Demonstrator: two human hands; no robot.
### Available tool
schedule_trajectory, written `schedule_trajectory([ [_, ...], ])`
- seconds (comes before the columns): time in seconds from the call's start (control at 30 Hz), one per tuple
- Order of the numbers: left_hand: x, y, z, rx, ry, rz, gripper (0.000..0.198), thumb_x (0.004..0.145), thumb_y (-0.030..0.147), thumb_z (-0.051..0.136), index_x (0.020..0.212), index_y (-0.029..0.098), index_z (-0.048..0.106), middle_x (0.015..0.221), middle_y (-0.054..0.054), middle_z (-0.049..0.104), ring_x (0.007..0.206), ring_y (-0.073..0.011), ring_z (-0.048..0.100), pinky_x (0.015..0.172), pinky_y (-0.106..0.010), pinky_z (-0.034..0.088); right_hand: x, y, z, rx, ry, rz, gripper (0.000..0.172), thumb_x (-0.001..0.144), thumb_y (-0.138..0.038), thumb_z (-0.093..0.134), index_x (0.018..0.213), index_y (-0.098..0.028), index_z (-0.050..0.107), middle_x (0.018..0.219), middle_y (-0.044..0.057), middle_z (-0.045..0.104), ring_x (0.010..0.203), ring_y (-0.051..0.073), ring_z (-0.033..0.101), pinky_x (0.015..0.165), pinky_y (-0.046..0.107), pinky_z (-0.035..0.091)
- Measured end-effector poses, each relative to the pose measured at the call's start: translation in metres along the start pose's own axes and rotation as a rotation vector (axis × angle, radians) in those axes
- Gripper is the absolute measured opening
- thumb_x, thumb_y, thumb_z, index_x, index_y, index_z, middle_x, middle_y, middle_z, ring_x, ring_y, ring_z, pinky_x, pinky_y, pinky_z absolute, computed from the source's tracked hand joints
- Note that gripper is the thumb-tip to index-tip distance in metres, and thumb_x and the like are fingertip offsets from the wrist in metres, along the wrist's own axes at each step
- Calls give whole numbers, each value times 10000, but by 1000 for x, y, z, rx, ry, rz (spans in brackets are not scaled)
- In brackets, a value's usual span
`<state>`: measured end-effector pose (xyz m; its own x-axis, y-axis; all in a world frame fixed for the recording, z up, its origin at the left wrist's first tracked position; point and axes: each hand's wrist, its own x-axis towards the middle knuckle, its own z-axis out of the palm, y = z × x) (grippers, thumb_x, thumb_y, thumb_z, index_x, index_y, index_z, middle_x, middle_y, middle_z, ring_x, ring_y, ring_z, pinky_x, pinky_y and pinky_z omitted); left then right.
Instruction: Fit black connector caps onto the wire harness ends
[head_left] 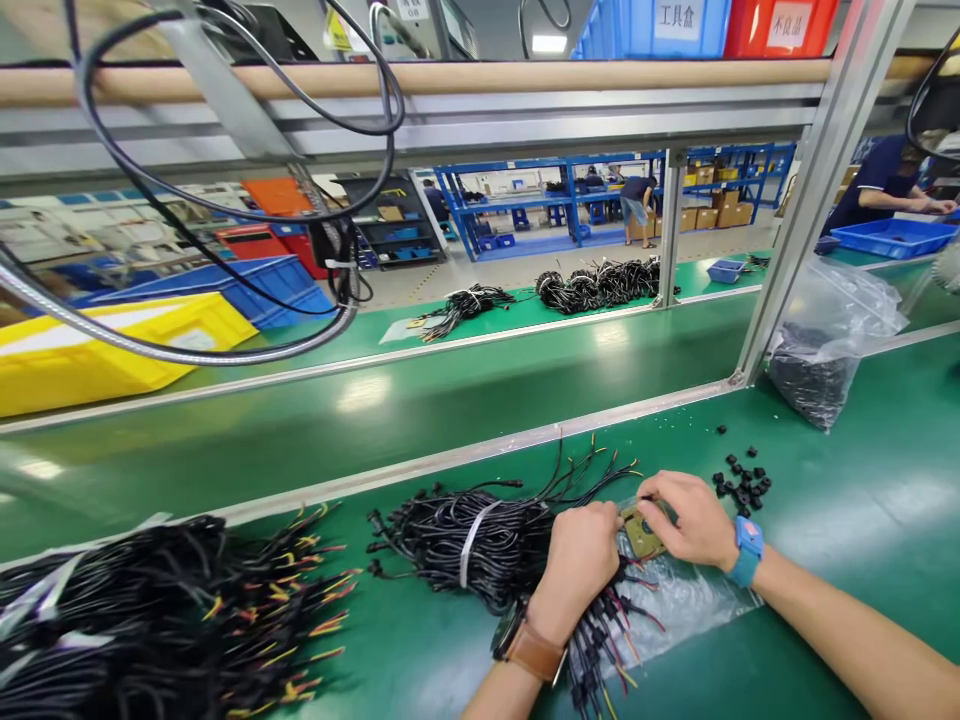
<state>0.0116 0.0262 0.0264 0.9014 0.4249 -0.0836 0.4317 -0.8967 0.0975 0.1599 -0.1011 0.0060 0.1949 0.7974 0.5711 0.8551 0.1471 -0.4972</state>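
My left hand [586, 548] is closed, its fingertips hidden, beside a brass-coloured plate [643, 535]; what it grips does not show. Across the plate my right hand [691, 518] pinches a small black part [646, 498] between thumb and fingers. The plate rests on a clear plastic bag [686, 600]. Left of my hands, a bundle of black cables [442, 545] is held by a white tie. More cable ends [600, 640] with red and yellow wires spread below my left wrist. Small black caps [742, 485] lie loose beyond my right hand.
A larger heap of black cables [150, 620] lies at the left. A plastic bag of black parts [817, 350] stands by the metal post [787, 220]. A raised metal rail [360, 475] runs behind the work surface. Cables [341, 235] hang at upper left. A co-worker [877, 185] is at far right.
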Motion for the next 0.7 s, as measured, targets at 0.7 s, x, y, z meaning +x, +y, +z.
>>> schedule_trajectory([
  [0.7, 33, 11, -22, 95, -89, -108, 285, 891, 234, 530, 908, 85, 772, 909, -230, 749, 912, -330, 745, 757, -376, 538, 3, 15, 2, 47, 29, 62, 112, 1000, -257, 499, 970, -207, 595, 861, 51, 693, 755, 189, 645, 711, 300, 483],
])
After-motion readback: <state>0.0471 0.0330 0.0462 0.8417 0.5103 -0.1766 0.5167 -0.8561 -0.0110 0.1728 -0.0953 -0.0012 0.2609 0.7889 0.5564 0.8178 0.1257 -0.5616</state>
